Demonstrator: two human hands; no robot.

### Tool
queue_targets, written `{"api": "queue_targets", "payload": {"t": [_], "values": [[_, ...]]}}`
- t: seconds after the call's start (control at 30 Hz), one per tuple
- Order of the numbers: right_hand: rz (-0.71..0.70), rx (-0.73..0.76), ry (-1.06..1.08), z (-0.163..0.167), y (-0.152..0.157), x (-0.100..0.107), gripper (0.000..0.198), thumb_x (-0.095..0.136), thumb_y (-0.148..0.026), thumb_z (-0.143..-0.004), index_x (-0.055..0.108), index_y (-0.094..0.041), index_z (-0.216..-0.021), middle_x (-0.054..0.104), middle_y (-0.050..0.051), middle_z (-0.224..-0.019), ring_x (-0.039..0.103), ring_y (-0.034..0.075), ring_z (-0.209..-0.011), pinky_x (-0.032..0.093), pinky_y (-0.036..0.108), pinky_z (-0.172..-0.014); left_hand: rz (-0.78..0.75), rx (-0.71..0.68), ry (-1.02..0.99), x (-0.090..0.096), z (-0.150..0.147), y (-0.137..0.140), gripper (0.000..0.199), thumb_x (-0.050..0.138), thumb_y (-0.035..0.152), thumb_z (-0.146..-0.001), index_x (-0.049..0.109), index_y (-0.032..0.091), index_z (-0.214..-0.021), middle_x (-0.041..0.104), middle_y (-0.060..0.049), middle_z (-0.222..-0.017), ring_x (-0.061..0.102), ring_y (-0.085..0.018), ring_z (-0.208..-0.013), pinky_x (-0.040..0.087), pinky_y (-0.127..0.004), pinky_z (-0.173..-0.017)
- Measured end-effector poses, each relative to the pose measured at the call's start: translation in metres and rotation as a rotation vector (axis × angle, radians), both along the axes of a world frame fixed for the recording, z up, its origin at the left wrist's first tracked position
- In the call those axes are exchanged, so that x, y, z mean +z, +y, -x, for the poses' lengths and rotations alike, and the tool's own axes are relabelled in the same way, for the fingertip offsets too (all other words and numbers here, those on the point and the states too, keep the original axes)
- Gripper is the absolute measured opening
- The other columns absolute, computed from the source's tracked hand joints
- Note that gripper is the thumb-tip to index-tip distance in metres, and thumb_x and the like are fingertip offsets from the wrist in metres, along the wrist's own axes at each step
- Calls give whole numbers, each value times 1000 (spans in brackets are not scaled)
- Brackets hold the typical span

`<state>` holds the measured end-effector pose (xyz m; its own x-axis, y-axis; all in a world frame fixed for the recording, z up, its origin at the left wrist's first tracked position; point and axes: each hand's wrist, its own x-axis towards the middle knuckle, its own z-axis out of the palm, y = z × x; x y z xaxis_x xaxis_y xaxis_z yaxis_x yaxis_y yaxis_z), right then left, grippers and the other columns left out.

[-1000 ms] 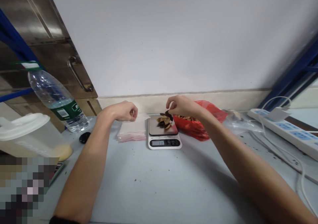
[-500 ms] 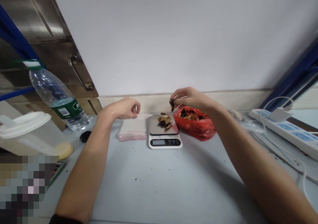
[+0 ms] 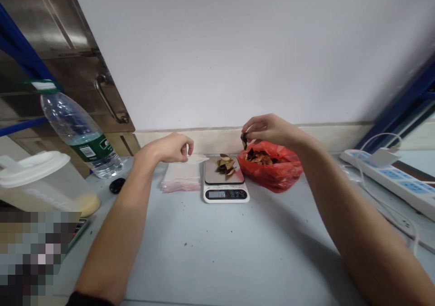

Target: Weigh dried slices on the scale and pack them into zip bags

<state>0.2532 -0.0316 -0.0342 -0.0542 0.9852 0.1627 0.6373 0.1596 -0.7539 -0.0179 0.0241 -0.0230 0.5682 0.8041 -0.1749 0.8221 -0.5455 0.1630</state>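
My left hand (image 3: 176, 147) is closed above a stack of pale, pink-edged plastic bags (image 3: 181, 177), its fingertips pinching the top plastic bag (image 3: 197, 159), whose corner is raised toward the scale. A small white kitchen scale (image 3: 226, 193) stands beside the stack with its display lit. Several dried brown leaves (image 3: 226, 165) lie heaped on its metal plate. Right of the scale, an open red plastic bag (image 3: 277, 177) holds more dried leaves (image 3: 260, 156). Just over that bag, my right hand (image 3: 267, 129) pinches a dark dried leaf (image 3: 244, 139) between thumb and fingers.
On the left stand a large water bottle (image 3: 88, 143) and a lidded shaker cup (image 3: 44, 184), with a small black object (image 3: 117, 186) near them. A white power strip (image 3: 390, 172) with cables lies along the right. Leaf crumbs dot the grey tabletop (image 3: 204, 251).
My right hand has moved right, away from the scale and over the red bag, still with the dark leaf. My left hand has hardly moved; the raised bag corner shows more.
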Motion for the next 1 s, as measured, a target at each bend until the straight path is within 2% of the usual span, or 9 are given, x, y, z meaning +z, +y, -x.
{"api": "queue_targets", "payload": {"t": [0.17, 0.27, 0.37, 0.5, 0.63, 0.77, 0.93, 1.0], "values": [[20, -37, -229, -16, -1, 4, 17, 64, -9, -74, 73, -17, -86, 78, 4, -82, 70, 18, -75, 52, 25, -65, 1, 3, -5, -1, 0, 1, 19, 55, 11, -63, 58, 21, -78, 67, 0, -72, 60, -16, -66, 41, -23, -56], [39, -124, -436, -25, -1, 6, 19, 63, -10, -69, 74, -21, -80, 77, 2, -79, 69, 18, -71, 51, 25, -59, -16, -11, -24, -2, -1, 2, 19, 56, 11, -63, 58, 21, -78, 65, 2, -70, 59, -16, -64, 41, -23, -56], [-23, -129, -524, -20, -3, 8, 18, 63, -14, -73, 76, -23, -83, 76, 1, -78, 68, 18, -71, 50, 25, -59, -45, -33, -68, -3, -2, 2, 17, 57, 12, -64, 57, 22, -77, 66, 2, -70, 60, -15, -64, 40, -23, -56], [-91, 90, -438, 14, -11, 8, 25, 58, -23, -87, 74, -23, -107, 77, 2, -88, 69, 16, -75, 50, 24, -66, -84, -40, -150, -1, -5, -2, 13, 58, 12, -65, 55, 21, -74, 67, 2, -72, 60, -15, -65, 40, -24, -57], [-26, 280, -330, 54, -14, -2, 34, 52, -28, -97, 64, -23, -128, 77, 5, -96, 69, 16, -76, 51, 25, -69, -100, -30, -223, 1, -7, -8, 15, 60, 10, -65, 52, 21, -72, 65, 2, -70, 58, -15, -64, 39, -25, -57], [44, 322, -284, 69, -6, -17, 33, 46, -35, -102, 64, -23, -127, 74, 7, -93, 68, 17, -74, 50, 25, -63, -185, -69, -281, 1, -9, -9, 19, 62, 10, -65, 47, 21, -65, 61, 2, -67, 55, -15, -64, 37, -26, -57], [-26, 275, -169, 67, -1, -23, 33, 49, -37, -100, 60, -23, -128, 72, 6, -94, 68, 17, -76, 50, 26, -64, -288, -61, -375, -3, -12, -7, 16, 61, 14, -65, 47, 21, -65, 59, 3, -65, 52, -14, -60, 35, -27, -57], [-65, 284, -128, 66, 0, -23, 30, 47, -36, -100, 62, -22, -123, 71, 6, -96, 68, 17, -79, 50, 27, -66, -322, -64, -417, -4, -13, -6, 15, 60, 14, -65, 47, 21, -65, 57, 4, -63, 52, -14, -60, 36, -27, -58]]}}
